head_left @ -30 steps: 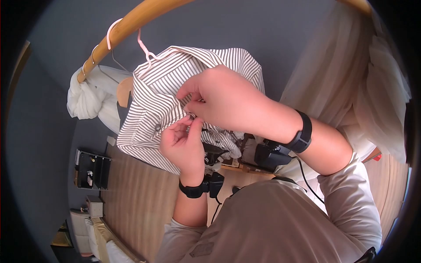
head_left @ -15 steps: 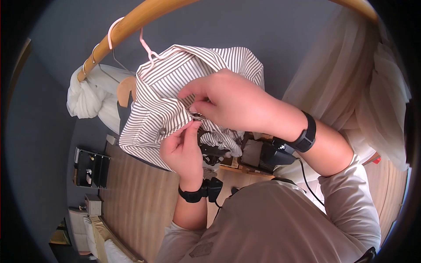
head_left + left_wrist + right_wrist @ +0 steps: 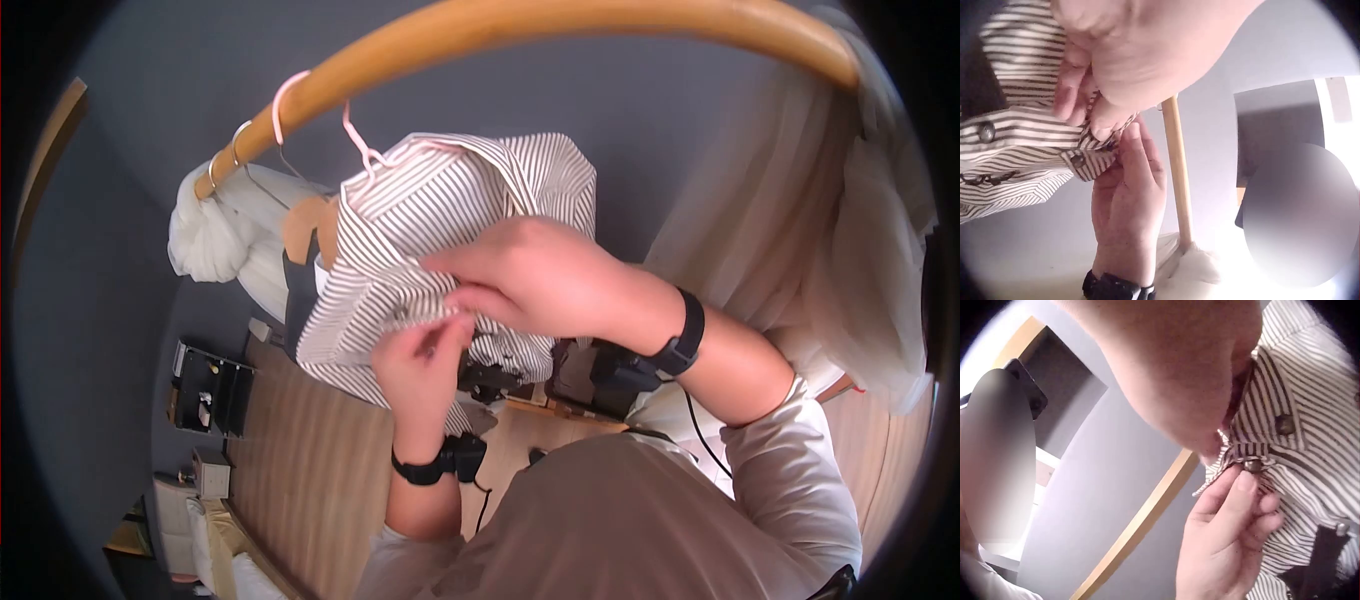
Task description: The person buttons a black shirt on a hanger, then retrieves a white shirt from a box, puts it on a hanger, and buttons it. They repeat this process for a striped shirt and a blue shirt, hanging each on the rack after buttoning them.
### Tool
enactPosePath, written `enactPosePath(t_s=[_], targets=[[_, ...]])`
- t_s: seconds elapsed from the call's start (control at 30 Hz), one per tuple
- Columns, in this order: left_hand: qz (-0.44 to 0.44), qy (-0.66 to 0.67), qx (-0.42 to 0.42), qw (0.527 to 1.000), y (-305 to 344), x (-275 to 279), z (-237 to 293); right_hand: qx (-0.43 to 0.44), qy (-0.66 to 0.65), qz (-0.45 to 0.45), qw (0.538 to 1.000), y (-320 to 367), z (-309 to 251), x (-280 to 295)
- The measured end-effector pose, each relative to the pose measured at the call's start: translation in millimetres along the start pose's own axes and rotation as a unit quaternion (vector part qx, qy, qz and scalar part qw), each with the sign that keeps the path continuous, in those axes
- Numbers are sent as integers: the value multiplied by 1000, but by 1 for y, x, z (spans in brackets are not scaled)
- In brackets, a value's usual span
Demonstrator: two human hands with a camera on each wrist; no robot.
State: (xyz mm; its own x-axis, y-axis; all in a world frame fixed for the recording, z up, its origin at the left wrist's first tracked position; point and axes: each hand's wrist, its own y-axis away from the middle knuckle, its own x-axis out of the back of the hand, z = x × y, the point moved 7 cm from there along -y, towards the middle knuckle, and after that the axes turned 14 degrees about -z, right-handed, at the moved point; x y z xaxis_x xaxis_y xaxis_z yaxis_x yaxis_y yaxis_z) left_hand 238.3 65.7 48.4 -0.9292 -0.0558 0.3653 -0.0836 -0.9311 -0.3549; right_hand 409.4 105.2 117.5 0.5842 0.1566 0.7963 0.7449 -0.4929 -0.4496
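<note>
A brown-and-white striped shirt (image 3: 350,310) hangs on a pink hanger (image 3: 362,145), its collar spread. At the upper front, my left hand (image 3: 420,368) pinches the cloth edge beside a dark round button (image 3: 1252,465), thumb against forefinger. Just above it my right hand (image 3: 545,278) pinches the gathered striped cloth between thumb and fingers, its fingertips close to the left ones. Another button (image 3: 1285,424) sits on the collar. Part of the gathered cloth is hidden behind the fingers.
A wooden rail (image 3: 480,32) curves overhead. On its left, further hangers carry a dark garment (image 3: 300,300) and white sheer cloth (image 3: 215,240). A pale curtain (image 3: 790,240) drapes at right. Low at left stand a black shelf (image 3: 210,390) and a bed (image 3: 225,535).
The head view has shifted, so rail, shirt and hands sit lower in it. My fingertips stay at the upper front of the shirt, the right ones parting slightly from the left, then close again.
</note>
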Motion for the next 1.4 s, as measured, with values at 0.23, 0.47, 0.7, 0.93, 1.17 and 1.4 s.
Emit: enactPosePath(t_s=[0.23,0.47,0.7,0.93,1.17,1.4], targets=[[174,-244,-198,933,35,76,64,30,99,262,960,13,44,61],[9,-345,-20,938,-19,70,44,-5,50,152,987,-35,86,40],[156,-333,-36,929,11,87,4,-210,-31,-83,974,-72,93,53],[232,-406,-91,879,26,90,35,-91,-90,89,988,-49,128,61],[208,-430,-93,873,23,103,62,-140,-209,132,959,-8,198,-10],[205,-508,-98,831,11,130,89,-78,-263,186,944,-9,188,28]])
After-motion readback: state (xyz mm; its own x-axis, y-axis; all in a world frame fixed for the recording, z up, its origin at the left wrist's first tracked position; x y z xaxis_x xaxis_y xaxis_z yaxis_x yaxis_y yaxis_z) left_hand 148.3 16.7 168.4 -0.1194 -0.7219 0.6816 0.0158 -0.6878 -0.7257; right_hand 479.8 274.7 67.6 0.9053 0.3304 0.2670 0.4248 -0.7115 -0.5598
